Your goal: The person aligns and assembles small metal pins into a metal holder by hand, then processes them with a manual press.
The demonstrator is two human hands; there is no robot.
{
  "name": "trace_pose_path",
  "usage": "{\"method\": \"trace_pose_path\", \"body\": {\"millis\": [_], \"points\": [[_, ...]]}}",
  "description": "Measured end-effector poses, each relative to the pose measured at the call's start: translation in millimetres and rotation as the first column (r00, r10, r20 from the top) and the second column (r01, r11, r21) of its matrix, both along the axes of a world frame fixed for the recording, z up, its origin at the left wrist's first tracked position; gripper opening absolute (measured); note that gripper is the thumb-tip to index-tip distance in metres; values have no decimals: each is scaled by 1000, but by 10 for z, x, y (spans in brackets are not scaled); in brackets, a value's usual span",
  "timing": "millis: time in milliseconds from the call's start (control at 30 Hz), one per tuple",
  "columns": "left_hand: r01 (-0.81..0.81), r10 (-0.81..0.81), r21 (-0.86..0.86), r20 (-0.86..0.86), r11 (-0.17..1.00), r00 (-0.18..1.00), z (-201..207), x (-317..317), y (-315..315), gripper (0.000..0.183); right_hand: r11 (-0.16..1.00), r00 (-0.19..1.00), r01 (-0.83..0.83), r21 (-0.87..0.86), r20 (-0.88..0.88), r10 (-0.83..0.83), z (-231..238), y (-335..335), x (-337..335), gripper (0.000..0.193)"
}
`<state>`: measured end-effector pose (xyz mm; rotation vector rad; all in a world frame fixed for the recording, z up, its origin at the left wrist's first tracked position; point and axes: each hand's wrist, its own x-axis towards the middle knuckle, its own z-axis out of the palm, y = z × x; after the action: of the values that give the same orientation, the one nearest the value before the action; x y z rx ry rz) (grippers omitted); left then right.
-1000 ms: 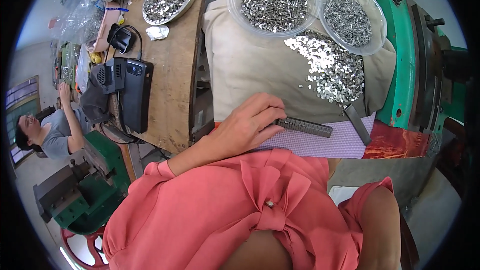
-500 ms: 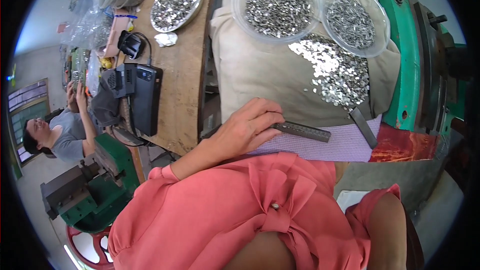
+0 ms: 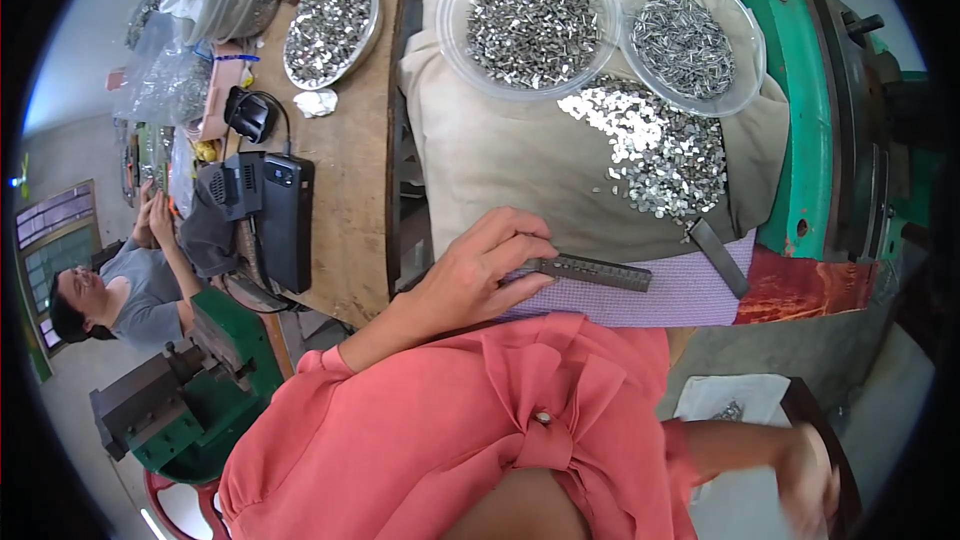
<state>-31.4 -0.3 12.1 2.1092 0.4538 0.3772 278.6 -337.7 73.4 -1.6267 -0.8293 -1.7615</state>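
My left hand (image 3: 490, 265) is closed round the left end of a dark metal bar (image 3: 600, 273) with a row of small notches along it. The bar lies over a lilac ribbed cloth (image 3: 690, 305) at the front edge of the work surface. Beside its right end, a plain dark metal bar (image 3: 719, 258) lies slanted. Out at the lower right, away from the work surface, my right hand (image 3: 808, 480) is smeared by motion, so its fingers cannot be made out. Beyond the bars, a loose heap of small shiny metal pieces (image 3: 665, 155) is spread on a beige cloth (image 3: 500, 160).
Two clear plastic tubs (image 3: 452, 55) (image 3: 757, 65) of small metal parts stand at the back. A green machine (image 3: 790, 140) borders the right. On the wooden table (image 3: 350, 170) are a bowl of metal pieces (image 3: 330, 30) and a black phone (image 3: 288, 225). A co-worker (image 3: 150, 290) sits far left.
My right arm has swung outward at the lower right, and its hand has come into view. My left hand keeps its hold on the notched bar. The whole view has shifted slightly.
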Motion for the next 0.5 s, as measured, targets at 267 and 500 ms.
{"method": "trace_pose_path", "body": {"millis": [267,500], "points": [[26,-26,-2,-54,1000,998,-44,1,32,37,736,-336,466,490,-672,660,-2998,-64,-421,35],[4,-3,13,-76,1000,997,-3,-9,-14,39,782,-412,424,457,-671,616,-3280,184,-501,34]]}}
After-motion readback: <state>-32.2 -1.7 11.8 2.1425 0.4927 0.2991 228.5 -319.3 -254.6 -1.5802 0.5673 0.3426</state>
